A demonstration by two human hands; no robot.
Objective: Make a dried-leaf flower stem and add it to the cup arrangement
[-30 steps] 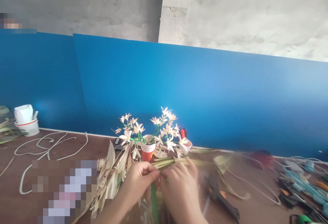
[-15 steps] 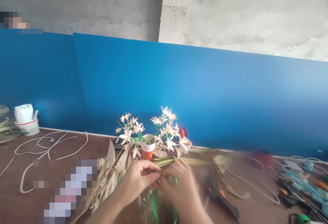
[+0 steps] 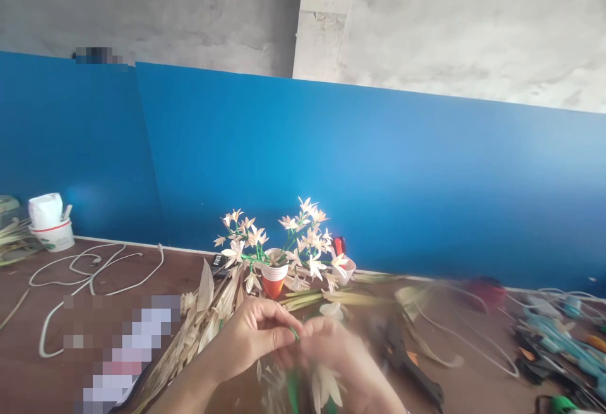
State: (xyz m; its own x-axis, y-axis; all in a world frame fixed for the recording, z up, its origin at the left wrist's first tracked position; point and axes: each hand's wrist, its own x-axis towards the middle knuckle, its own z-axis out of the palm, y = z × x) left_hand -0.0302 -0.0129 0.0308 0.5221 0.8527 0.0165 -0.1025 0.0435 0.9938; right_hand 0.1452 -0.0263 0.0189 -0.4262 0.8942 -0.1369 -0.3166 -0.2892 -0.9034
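My left hand [image 3: 253,338] is closed, its thumb and forefinger pinching a thin green stem [image 3: 294,333]. Against its fingertips, my right hand [image 3: 334,344] is closed at the other end of that stem; it is blurred, and its fingertips are partly hidden. Below the hands hangs a green strip [image 3: 293,390], smeared by motion. A cream flower [image 3: 326,389] with pointed petals shows under my right hand; how it joins the stem is hidden. Just beyond the hands stands an orange-and-white paper cup [image 3: 274,283] holding cream flowers [image 3: 310,237] on green stems.
Dried husks [image 3: 208,319] lie left of my hands. A dark glue gun [image 3: 411,370] lies at right, near a tangle of tools [image 3: 553,344]. A white cable [image 3: 89,281] and tub [image 3: 54,236] are at left. A blue partition [image 3: 331,168] backs the brown table [image 3: 189,269].
My right hand has turned and dropped lower, moving a little to the right. A cream flower now shows beneath it. My left hand has stayed nearly still. Behind the partition, a person's head has shifted right.
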